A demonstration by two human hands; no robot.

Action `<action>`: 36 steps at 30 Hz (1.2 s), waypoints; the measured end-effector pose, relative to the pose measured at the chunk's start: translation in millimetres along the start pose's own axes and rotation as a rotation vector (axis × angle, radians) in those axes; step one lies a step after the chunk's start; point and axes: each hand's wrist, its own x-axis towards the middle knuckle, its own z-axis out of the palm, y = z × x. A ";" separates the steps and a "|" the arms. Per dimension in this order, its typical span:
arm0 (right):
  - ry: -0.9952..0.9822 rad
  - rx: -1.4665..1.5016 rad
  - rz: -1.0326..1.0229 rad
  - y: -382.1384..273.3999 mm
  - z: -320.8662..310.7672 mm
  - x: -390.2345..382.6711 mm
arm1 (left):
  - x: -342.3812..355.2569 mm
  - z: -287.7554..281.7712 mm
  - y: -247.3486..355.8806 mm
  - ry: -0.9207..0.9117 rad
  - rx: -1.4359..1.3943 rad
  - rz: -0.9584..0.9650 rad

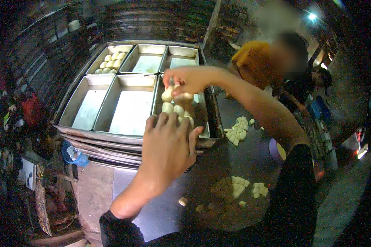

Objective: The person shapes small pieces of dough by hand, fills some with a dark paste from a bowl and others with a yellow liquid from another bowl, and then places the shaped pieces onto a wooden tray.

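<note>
A large metal pan frame (127, 136) is divided into several rectangular baking pans. In the near right pan (157, 108), pale dough balls (167, 108) sit in a cluster. My right hand (189, 80) reaches in from the right over this pan, its fingers closed around a dough ball (167, 94); another pale piece, blurred, shows under its palm. Below it, my left hand (167, 133) rests over the near end of the cluster, fingers and thumb apart. The left fingertips hide part of the dough balls they seem to touch.
The far left pan holds several dough balls (111, 61). Cut dough pieces (237, 131) and a scored dough slab (239, 186) lie on the dark table to the right. A blue bucket (74, 154) stands left below the pans. A person in a yellow shirt (251, 64) is at far right.
</note>
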 end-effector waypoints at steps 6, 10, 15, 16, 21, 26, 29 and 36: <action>0.197 -0.403 -0.033 20.2 -3.6 -8.7 | -19.1 -0.3 33.0 0.173 0.092 -0.177; 0.184 -0.345 -0.170 32.3 13.6 1.2 | -9.4 6.5 27.0 0.204 0.136 -0.118; 0.144 -0.238 -0.131 23.8 17.3 7.9 | -11.0 16.0 26.9 0.227 0.140 -0.113; 0.236 -0.274 -0.203 33.0 8.4 7.0 | -11.4 14.4 29.8 0.217 0.132 -0.110; 0.277 -0.373 -0.093 36.9 3.5 -1.0 | -10.9 20.3 32.1 0.241 0.154 -0.149; 0.124 -0.255 -0.154 39.2 32.0 11.5 | -11.2 19.7 41.3 0.168 0.260 -0.254; 0.128 -0.333 0.080 28.3 17.6 -1.8 | -9.4 25.4 41.1 0.211 0.228 -0.215; -0.039 -0.216 0.265 -63.9 0.6 -62.3 | 3.7 22.0 27.8 0.150 0.125 -0.067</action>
